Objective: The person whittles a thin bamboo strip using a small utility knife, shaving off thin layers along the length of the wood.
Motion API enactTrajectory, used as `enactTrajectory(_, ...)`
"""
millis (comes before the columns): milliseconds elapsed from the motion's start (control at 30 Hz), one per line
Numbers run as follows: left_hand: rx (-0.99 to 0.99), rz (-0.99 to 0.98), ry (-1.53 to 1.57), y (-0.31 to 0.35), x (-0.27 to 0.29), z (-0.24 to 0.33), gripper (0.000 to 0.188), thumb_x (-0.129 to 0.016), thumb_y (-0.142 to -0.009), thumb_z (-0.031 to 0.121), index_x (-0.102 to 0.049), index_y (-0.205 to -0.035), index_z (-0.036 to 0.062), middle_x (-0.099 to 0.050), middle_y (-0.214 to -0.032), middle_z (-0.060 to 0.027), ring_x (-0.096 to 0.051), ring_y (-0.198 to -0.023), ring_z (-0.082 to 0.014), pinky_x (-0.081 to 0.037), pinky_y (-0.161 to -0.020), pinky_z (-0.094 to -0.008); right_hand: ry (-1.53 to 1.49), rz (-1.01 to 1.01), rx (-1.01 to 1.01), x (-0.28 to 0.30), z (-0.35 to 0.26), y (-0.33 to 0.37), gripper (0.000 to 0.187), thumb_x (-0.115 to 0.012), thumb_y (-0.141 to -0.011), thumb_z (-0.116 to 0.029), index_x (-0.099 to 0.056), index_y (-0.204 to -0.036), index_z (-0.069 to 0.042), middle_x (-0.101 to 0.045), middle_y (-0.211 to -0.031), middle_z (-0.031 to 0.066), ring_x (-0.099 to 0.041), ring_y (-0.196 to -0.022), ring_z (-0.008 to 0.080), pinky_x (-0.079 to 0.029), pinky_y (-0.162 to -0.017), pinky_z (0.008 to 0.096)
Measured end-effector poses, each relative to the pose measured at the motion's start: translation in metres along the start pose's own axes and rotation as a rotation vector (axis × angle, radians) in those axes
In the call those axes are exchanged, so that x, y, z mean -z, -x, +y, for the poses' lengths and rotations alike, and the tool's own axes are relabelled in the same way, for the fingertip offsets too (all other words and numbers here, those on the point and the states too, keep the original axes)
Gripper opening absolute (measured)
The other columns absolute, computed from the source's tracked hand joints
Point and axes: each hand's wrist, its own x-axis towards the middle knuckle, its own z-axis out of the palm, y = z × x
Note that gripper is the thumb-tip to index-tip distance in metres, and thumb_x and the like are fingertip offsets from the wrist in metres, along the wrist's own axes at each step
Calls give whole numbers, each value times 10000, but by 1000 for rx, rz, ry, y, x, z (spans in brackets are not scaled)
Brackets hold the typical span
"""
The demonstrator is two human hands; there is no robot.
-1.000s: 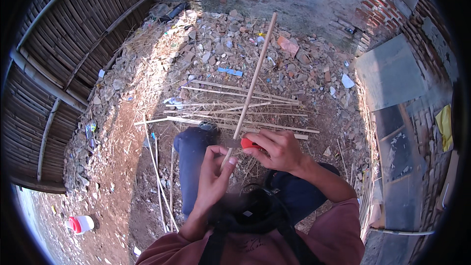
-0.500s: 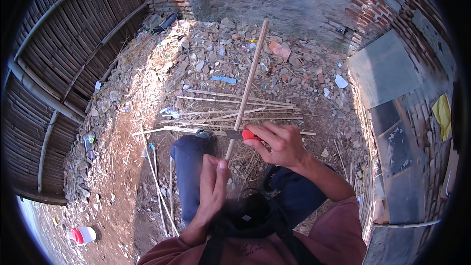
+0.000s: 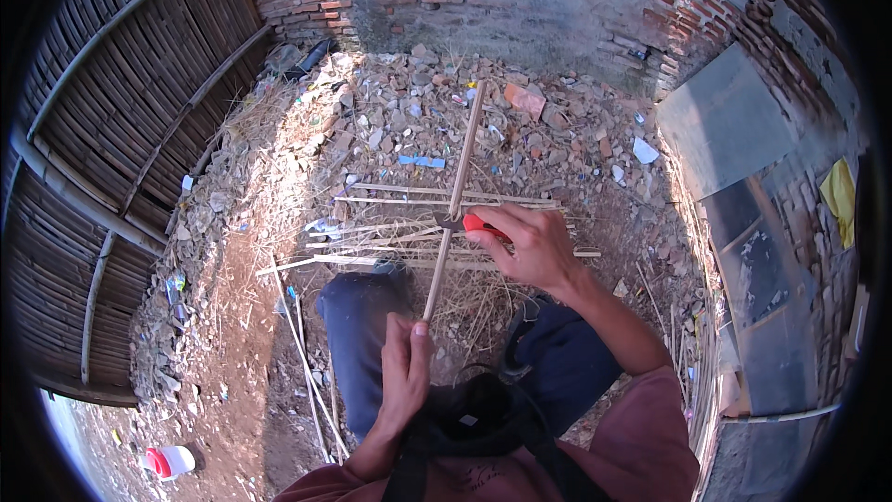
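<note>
Grip of the left hand (image 3: 405, 370), lower centre of the frame: pinching the near end of a slender wooden strip (image 3: 458, 191), which slants to upper centre. Grip of the right hand (image 3: 536, 246), right of centre: closed on a red-handled knife (image 3: 478, 225), blade (image 3: 448, 222) across the strip. Loose pale laths (image 3: 344, 260) lie mid-frame on the ground (image 3: 223, 409).

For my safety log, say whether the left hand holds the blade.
No, the right hand holds the red-handled blade; the left hand grips the stick.
</note>
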Motion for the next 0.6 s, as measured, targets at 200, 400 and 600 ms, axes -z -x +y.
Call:
enactTrajectory(200, 103, -85, -134, 21, 1, -11, 227, -481, -1170, 255, -419, -1027, 89, -464, -772, 33, -404, -703, -37, -366, -624, -230, 55, 74, -393, 13, 71, -30, 301, -708, -1021, -332, -786, -1183, -91, -776, -876, 131, -744, -715, 283, -558, -632, 398)
enactTrajectory(400, 186, -87, -1, 22, 18, -15, 204, -527, -1141, 211, -482, -1033, 44, -569, -793, -30, -517, -726, -99, -445, -663, -302, 96, 114, -623, 32, 183, -7, 373, -664, -1043, -404, -784, -1246, -115, -772, -885, 160, -747, -775, 294, -564, -718, 404)
enactTrajectory(600, 239, -105, 263, 0, 26, -6, 206, -480, -1168, 253, -489, -1052, 83, -458, -768, 36, -383, -621, -41, -332, -538, -242, -23, -216, -619, 8, 159, 8, 450, -658, -1049, -452, -772, -1249, -66, -743, -863, 139, -698, -778, 261, -538, -776, 393)
